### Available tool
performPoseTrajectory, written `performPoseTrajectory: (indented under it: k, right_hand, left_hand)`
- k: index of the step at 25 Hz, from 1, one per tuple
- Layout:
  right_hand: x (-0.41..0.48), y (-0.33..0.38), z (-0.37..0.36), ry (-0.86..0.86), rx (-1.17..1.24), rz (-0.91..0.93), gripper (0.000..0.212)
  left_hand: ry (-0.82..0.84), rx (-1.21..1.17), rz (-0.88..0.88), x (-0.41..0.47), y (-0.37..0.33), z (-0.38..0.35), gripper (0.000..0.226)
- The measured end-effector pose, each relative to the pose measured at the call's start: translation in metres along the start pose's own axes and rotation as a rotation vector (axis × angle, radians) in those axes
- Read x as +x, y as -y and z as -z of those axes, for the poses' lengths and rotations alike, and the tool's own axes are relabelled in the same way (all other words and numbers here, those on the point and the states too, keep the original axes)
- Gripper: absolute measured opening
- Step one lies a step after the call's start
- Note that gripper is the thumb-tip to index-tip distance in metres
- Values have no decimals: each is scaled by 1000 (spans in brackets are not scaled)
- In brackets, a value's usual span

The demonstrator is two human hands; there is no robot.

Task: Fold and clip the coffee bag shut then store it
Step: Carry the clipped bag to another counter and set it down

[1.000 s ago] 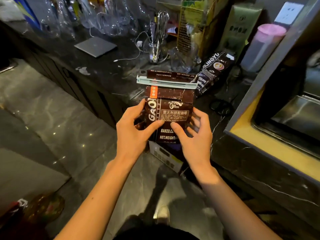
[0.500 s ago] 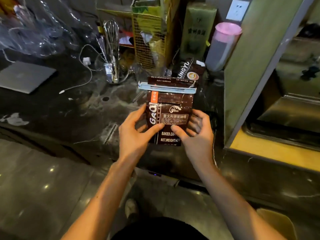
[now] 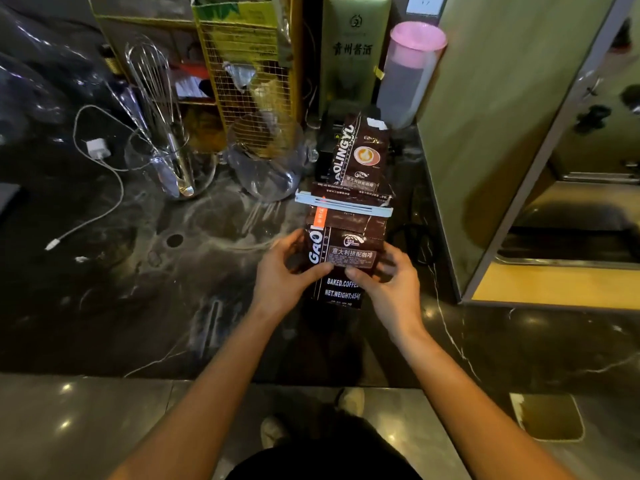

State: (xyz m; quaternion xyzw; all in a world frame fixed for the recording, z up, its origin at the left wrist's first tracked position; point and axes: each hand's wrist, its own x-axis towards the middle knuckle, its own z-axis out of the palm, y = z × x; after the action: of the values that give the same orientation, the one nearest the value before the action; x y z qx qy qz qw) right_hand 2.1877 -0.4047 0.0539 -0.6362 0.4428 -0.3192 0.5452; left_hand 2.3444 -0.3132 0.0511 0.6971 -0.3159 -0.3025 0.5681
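Observation:
A dark brown coffee bag with white lettering stands upright over the dark marble counter, its top folded down. A pale blue clip lies clamped across the fold. My left hand grips the bag's left side, thumb on its front. My right hand grips its right side, thumb on the front too. Just behind stands a second coffee bag of the same brand, leaning back.
Behind on the counter are a glass jug with a whisk, a clear glass pitcher, a yellow wire rack, a green box and a pink-lidded container. A white charger cable trails left. A green panel rises on the right.
Both hands have carried the clipped bag forward over the counter, closer to the second coffee bag. The view has swung to face the counter. The grip is unchanged.

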Motion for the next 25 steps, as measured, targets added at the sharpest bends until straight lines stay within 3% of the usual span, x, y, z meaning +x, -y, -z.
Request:
performPoseTrajectory:
  k: [6, 16, 25]
  right_hand:
    - [52, -17, 18, 93, -46, -14, 54]
    - [121, -24, 24, 170, -64, -67, 51]
    - [146, -46, 18, 206, -13, -114, 51]
  left_hand:
    - [32, 11, 53, 48, 0, -26, 60]
    - [162, 10, 90, 114, 19, -34, 45]
    - [306, 122, 59, 151, 39, -38, 50]
